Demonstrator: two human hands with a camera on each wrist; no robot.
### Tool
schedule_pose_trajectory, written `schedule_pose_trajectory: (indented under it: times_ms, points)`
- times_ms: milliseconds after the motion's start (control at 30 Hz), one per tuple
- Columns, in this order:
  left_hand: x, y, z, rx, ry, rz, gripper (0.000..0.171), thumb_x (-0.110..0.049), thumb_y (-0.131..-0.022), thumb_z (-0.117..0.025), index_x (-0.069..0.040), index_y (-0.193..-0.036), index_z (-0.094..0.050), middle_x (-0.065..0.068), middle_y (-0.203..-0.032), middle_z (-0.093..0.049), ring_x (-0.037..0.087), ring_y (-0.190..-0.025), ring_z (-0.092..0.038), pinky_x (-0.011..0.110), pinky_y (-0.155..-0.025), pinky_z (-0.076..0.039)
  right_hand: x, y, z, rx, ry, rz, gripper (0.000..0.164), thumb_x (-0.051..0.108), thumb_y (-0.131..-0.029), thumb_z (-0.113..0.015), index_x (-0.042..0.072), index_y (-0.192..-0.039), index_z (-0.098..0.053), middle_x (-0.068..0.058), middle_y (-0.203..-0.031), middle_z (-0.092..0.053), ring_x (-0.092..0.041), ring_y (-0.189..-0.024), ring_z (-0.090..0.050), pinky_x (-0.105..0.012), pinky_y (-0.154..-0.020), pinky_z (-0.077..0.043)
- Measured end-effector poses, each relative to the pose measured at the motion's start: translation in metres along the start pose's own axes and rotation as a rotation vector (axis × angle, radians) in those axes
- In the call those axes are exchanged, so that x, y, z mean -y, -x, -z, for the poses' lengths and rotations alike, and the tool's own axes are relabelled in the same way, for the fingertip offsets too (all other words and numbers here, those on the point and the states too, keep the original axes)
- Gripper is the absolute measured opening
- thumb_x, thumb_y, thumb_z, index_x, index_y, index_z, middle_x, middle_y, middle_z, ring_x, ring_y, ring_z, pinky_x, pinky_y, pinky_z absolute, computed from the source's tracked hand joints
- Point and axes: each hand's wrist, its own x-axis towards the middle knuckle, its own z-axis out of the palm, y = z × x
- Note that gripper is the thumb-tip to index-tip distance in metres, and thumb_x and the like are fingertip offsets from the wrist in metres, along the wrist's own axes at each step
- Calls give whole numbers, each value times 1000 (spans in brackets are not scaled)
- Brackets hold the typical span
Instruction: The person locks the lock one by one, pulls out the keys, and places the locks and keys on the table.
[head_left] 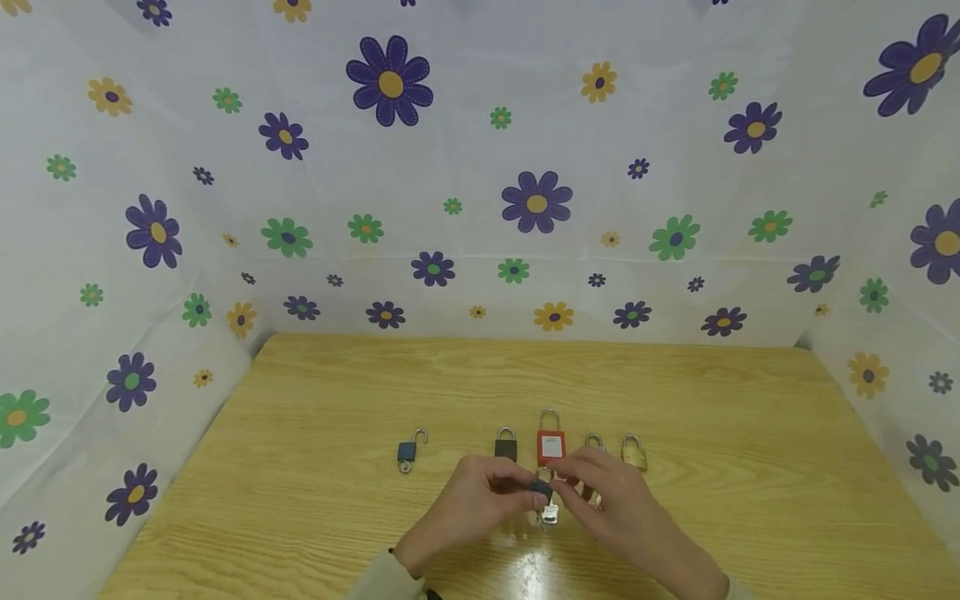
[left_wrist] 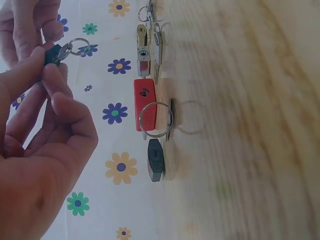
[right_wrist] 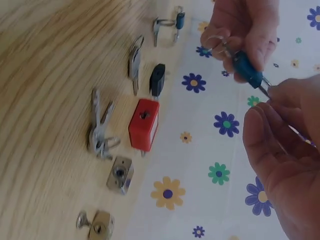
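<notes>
A small blue padlock [head_left: 542, 489] is held above the table between both hands. My left hand [head_left: 476, 500] pinches its body between thumb and fingers. At the shackle [right_wrist: 265, 89], my right hand [head_left: 622, 500] pinches with thumb and fingertip. A key [left_wrist: 66, 51] sits at the padlock's bottom, and a wire key ring [left_wrist: 80, 46] hangs from it. Just beyond the hands stand a black padlock [head_left: 506, 448] and a red padlock [head_left: 551, 442] with a white label. The right hand partly covers a silver padlock [head_left: 594, 440].
A brass padlock [head_left: 633, 455] ends the row at right. Off to the left lies another blue padlock [head_left: 407, 452], its shackle swung open. Loose keys [right_wrist: 97, 135] lie before the red padlock, and more keys [right_wrist: 134, 67] by the black one. Flowered cloth [head_left: 465, 150] walls the wooden table [head_left: 330, 383].
</notes>
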Motion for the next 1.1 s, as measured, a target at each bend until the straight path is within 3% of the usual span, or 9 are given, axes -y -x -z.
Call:
schedule_pose_trajectory:
  times_ms: [167, 333, 567, 867, 1100]
  points:
    - [-1, 0, 3, 0, 97, 61, 14, -22, -85, -76, -10, -91, -79, 9, -87, -77, 23, -75, -70, 22, -62, -57, -3, 3, 4, 51, 150, 156, 45, 4, -75, -79, -2, -118, -66, -7, -103, -63, -15, -87, -58, -27, -65, -56]
    - [-1, 0, 3, 26, 185, 96, 11, -14, -86, -75, -4, -90, -78, 14, -84, -75, 15, -68, -64, 19, -57, -50, -2, 1, 5, 67, 221, 216, 59, 11, -65, -88, -2, -118, -66, -8, -105, -62, -18, -93, -59, -29, -72, -58]
    - [-1, 0, 2, 51, 231, 103, 13, -13, -86, -75, -1, -90, -77, 15, -83, -74, 7, -66, -61, 19, -59, -49, 1, -1, 5, 60, 244, 247, 59, 10, -61, -89, -3, -114, -68, -8, -102, -62, -18, -90, -59, -27, -69, -58]
    - [-3, 1, -1, 79, 208, 97, 16, -16, -85, -75, -2, -92, -78, 19, -88, -75, 11, -71, -67, 20, -63, -53, 4, -1, 4, 93, 258, 225, 52, 10, -62, -80, 0, -111, -67, -6, -103, -62, -14, -88, -57, -26, -68, -58]
    - [-3, 3, -2, 90, 189, 89, 15, -16, -85, -75, -2, -91, -79, 19, -87, -76, 18, -73, -69, 21, -63, -55, 5, 1, 2, 112, 282, 220, 53, 11, -60, -81, 0, -110, -68, -5, -103, -61, -14, -88, -57, -26, -67, -58]
